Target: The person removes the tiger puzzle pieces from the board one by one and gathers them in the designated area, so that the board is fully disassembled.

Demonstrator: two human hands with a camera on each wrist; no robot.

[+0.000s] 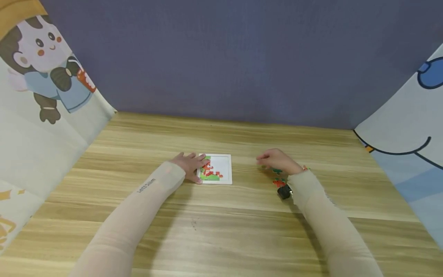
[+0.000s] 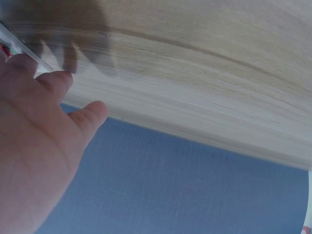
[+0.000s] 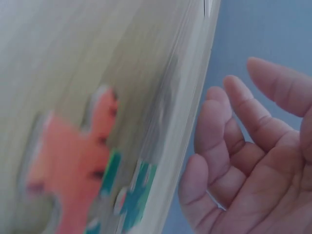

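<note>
Touches the left edge of the tray (image 1: 222, 164), flat on the bench (image 1: 207, 238) with joined pieces (image 1: 210, 177) at its left, using the left hand (image 1: 188, 165), grip spread. Holds the right hand (image 1: 277, 159) near loose pieces (image 1: 278, 182), grip relaxed, fingers loosely bent.

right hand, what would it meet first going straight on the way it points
Probably the white puzzle tray, at its right edge, though the right hand is at an unclear height and might pass over.
</note>
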